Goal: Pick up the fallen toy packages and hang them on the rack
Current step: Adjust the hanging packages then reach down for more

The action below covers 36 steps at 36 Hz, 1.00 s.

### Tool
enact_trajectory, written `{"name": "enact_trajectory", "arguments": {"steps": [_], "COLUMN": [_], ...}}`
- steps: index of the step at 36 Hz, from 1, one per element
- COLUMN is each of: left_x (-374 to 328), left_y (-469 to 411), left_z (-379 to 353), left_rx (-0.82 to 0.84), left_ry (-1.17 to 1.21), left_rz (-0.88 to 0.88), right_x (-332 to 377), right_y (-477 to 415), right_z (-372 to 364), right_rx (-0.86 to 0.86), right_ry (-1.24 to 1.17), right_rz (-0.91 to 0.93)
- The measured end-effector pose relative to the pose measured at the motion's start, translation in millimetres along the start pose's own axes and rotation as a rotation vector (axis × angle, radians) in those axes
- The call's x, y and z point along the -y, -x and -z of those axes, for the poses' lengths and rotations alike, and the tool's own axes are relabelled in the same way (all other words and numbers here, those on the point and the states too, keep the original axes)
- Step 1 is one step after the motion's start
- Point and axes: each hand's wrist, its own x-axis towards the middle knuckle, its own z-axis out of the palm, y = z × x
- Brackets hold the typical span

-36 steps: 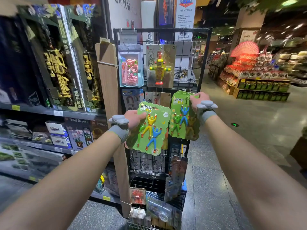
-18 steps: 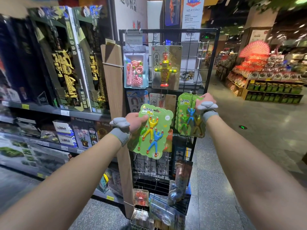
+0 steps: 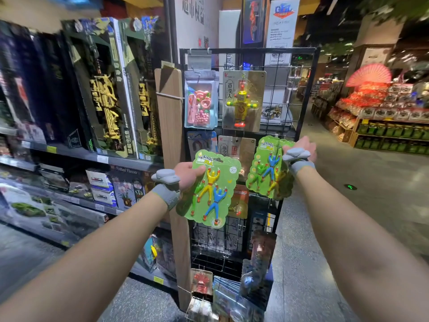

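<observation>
A person's left hand (image 3: pixel 188 172) pinches the upper left edge of the left toy package (image 3: pixel 212 194), thumb pressed on its face. The right hand (image 3: pixel 301 147) grips the top right corner of the right toy package (image 3: pixel 267 173), its fingers mostly hidden behind the card. Both green blister cards of climbing figures are held up against the middle of the black wire rack (image 3: pixel 310 89) at the end of a shop aisle

Both packages appear to be picked up but not yet hung: neither can be seen resting on a hook, and each hand bears its card's weight. More packets (image 3: pixel 201 282) lie or lean at the foot of the rack; whether they count as fallen cannot be told

The yellow lettering on the green cards is too blurred to read, though a round badge on the left one seems to say "3+". Above, the yellow robot card (image 3: pixel 242 103) reads "百变人", beside a pink bead pouch (image 3: pixel 200 105). The grey card (image 3: pixel 236 147) between the hands shows "指尖". A shelf box (image 3: pixel 126 182) to the left reads "Potted Flower", and the white wall panel (image 3: pixel 197 17) overhead carries "超市权益"
</observation>
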Motion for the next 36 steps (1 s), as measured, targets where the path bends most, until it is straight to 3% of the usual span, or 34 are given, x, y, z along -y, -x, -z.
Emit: {"name": "enact_trajectory", "arguments": {"steps": [5,14,25,36], "left_x": [1.5,0.2,-4.7,-12.1], "left_y": [1.9,0.8,1.3,5.7], "left_z": [-1.6,-4.8,-37.0,-63.8], "left_rx": [0.012,0.034,0.078,0.097], "left_ry": [0.019,-0.017,-0.128,-0.127], "left_rz": [-0.002,-0.046,-0.101,-0.091], "right_x": [0.8,-0.7,5.1,-1.0], "right_y": [8.5,31.1,83.1,119.4], "right_z": [3.7,8.6,6.5,12.9], "right_rx": [0.02,-0.102,0.223,0.346], "right_ry": [-0.01,0.032,0.043,-0.175], "right_rz": [-0.024,-0.001,0.132,0.16]}}
